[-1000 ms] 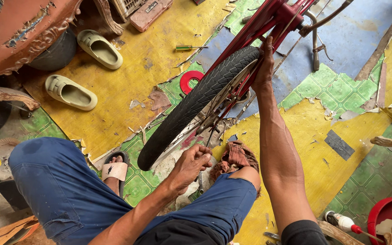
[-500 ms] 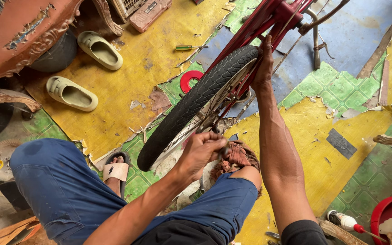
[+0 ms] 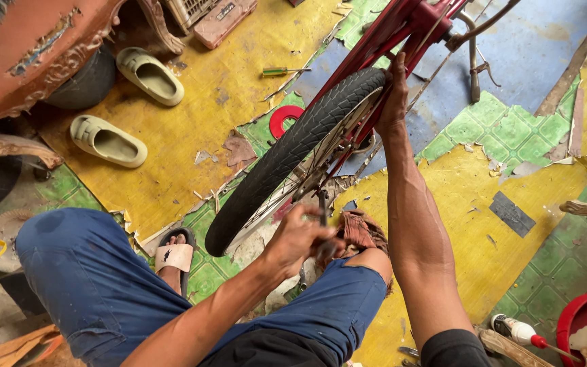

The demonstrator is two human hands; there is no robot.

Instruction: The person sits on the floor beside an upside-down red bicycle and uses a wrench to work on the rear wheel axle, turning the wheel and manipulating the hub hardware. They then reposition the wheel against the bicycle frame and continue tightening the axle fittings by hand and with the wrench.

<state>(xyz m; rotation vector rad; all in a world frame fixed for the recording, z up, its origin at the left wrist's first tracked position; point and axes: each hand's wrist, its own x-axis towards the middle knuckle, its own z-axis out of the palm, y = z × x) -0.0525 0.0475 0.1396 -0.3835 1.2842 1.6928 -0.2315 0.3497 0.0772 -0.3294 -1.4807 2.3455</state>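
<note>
A red bicycle frame (image 3: 402, 20) holds a wheel with a black tyre (image 3: 287, 153) above the floor. My right hand (image 3: 394, 92) reaches up and grips the tyre and frame near the top of the wheel. My left hand (image 3: 300, 238) is closed around a dark tool (image 3: 323, 204) that points up at the wheel's hub. I sit low in blue jeans (image 3: 103, 285), knees apart, with the wheel between them.
Two pale clogs (image 3: 127, 109) lie on the yellow floor at left. A green-handled screwdriver (image 3: 283, 71) and a red ring (image 3: 285, 121) lie beyond the wheel. A red bowl (image 3: 579, 316) and a small bottle (image 3: 521, 331) sit at the lower right. Worn furniture (image 3: 28, 54) stands top left.
My left hand has risen from near my knee to the wheel's hub with the tool. My right hand has stayed on the tyre.
</note>
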